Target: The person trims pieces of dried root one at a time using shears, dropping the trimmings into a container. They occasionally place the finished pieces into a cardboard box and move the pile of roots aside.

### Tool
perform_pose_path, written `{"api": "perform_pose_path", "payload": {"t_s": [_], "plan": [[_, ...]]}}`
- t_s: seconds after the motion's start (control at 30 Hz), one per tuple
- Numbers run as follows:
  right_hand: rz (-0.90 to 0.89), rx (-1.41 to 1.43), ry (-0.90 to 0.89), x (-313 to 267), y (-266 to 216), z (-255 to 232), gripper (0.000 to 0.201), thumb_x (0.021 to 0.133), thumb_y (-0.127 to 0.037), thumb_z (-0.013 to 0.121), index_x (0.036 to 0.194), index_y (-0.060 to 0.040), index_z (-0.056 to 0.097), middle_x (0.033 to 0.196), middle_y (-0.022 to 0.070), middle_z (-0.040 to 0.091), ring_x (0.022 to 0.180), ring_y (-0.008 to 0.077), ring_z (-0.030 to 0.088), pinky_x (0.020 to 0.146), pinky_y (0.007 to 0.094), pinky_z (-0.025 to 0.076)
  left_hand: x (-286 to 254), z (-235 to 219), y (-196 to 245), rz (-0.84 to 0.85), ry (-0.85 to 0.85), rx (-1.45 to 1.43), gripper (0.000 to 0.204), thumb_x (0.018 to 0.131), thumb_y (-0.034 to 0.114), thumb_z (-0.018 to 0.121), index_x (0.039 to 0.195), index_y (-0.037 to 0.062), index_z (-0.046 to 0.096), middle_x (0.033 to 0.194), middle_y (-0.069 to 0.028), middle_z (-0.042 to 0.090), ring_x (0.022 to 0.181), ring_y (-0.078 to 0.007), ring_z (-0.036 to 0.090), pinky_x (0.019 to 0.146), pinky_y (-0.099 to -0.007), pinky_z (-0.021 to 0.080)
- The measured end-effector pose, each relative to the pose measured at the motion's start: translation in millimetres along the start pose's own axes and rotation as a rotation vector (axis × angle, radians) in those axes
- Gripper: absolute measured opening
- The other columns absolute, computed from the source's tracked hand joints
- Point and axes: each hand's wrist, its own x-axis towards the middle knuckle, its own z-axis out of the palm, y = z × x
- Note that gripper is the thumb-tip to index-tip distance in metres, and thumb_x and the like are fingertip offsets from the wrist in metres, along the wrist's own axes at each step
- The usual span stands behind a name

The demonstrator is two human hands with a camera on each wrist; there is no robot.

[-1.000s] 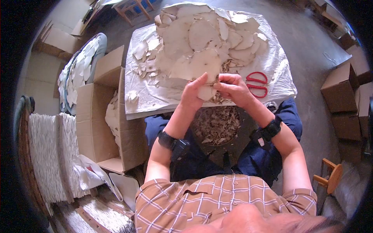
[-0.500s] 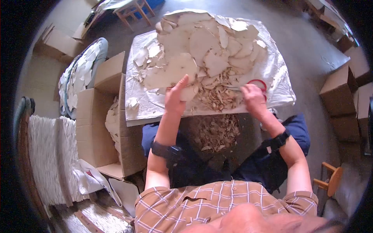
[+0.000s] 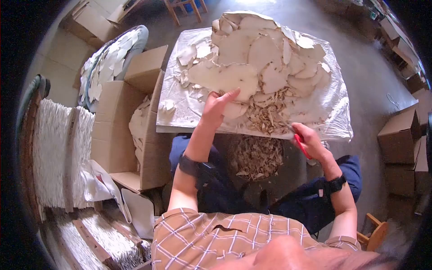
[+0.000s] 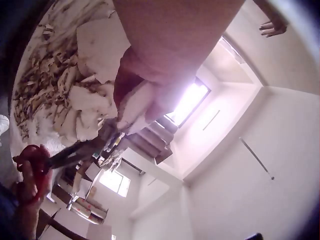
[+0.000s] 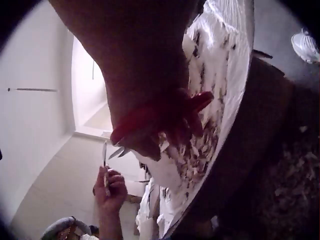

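Observation:
My left hand [image 3: 215,109] pinches a pale, thin, irregular sheet [image 3: 225,77] near the front of the covered table [image 3: 180,123]. The left wrist view shows the hand [image 4: 150,75] gripping a small pale piece [image 4: 136,106]. My right hand [image 3: 310,140] grips red-handled scissors [image 3: 302,146] at the table's front edge. Their metal blades [image 5: 120,151] show in the right wrist view, pointing toward the left hand [image 5: 111,192]. Brown-edged scraps [image 3: 265,114] lie between the hands, and a heap of pale sheets [image 3: 265,49] is behind them.
An open cardboard box [image 3: 108,130] with pale pieces stands left of the table. A round container of scraps [image 3: 256,157] sits below the front edge. Further left are a tray of pieces [image 3: 108,67] and stacked sheets [image 3: 51,153]. More boxes [image 3: 398,135] stand at right.
The right hand has left the left hand's piece, picked the red scissors up from the table and drawn them toward the front edge. The head view has shifted, moving the table rightward in the picture.

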Motion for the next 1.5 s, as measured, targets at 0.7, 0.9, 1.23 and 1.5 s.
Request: {"api": "perform_pose_path", "payload": {"t_s": [0.7,0.9,1.23,1.5], "plan": [[0.142,0.379,-0.563,17,-47,-23,0.041,0.076,-0.030,0.064,0.101,0.0004,0.053,0.076,0.0016,0.048,0.072,0.0087,0.043,0.065,0.0237,0.037,-11,-5,10,-0.317,-0.348,0.072,0.039,0.070,0.007,0.068,0.106,-0.0021,0.055,0.096,-0.0071,0.061,0.084,-0.0148,0.059,0.076,-0.0268,0.048],[0.124,0.330,-0.595,19,-44,-20,0.039,0.078,-0.031,0.063,0.099,0.0007,0.053,0.076,0.0034,0.050,0.073,0.0102,0.045,0.066,0.0245,0.039,-9,-4,-2,-0.355,-0.388,0.225,0.041,0.069,0.007,0.070,0.106,-0.0018,0.055,0.096,-0.0067,0.061,0.083,-0.0128,0.059,0.073,-0.0252,0.047],[0.014,0.159,-0.592,21,-49,-22,0.048,0.077,-0.041,0.061,0.096,0.0028,0.055,0.072,0.0156,0.055,0.070,0.0269,0.055,0.063,0.0343,0.043,-9,6,-4,-0.350,-0.570,0.305,0.045,0.068,0.007,0.070,0.109,-0.0029,0.054,0.100,-0.0071,0.060,0.090,-0.0127,0.057,0.081,-0.0253,0.044],[0.035,0.053,-0.571,20,-51,-18,0.042,0.075,-0.039,0.064,0.088,0.0007,0.054,0.066,0.0156,0.052,0.063,0.0306,0.054,0.058,0.0361,0.042,-6,7,-12,-0.325,-0.564,0.332,0.042,0.068,0.006,0.070,0.106,-0.0033,0.055,0.098,-0.0080,0.062,0.088,-0.0139,0.058,0.080,-0.0266,0.046]]}}
